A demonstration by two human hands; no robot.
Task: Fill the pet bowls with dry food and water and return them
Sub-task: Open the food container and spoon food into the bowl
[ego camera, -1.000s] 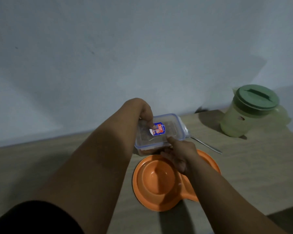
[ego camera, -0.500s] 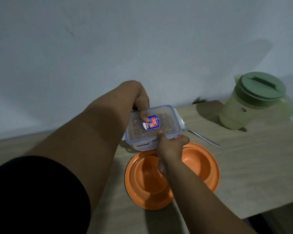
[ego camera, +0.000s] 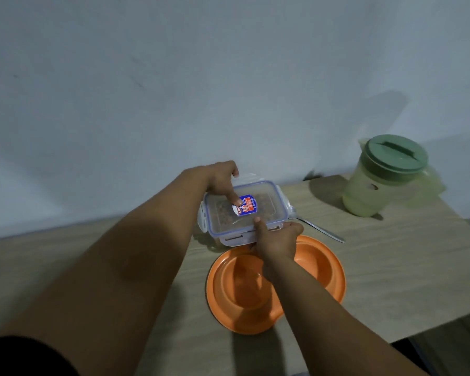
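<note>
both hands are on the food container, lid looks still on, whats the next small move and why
Probably unclip the near latch with the right hand while the left hand steadies the lid. The clear food container still has its blue-rimmed lid seated, kibble shows through it, and both wells of the orange double pet bowl look empty. The spoon and green-lidded pitcher lie untouched.

bowl (ego camera: 318, 270) orange | container (ego camera: 266, 198) clear, blue rim, blue-red label | pitcher (ego camera: 369, 196) pale green, darker lid
</note>
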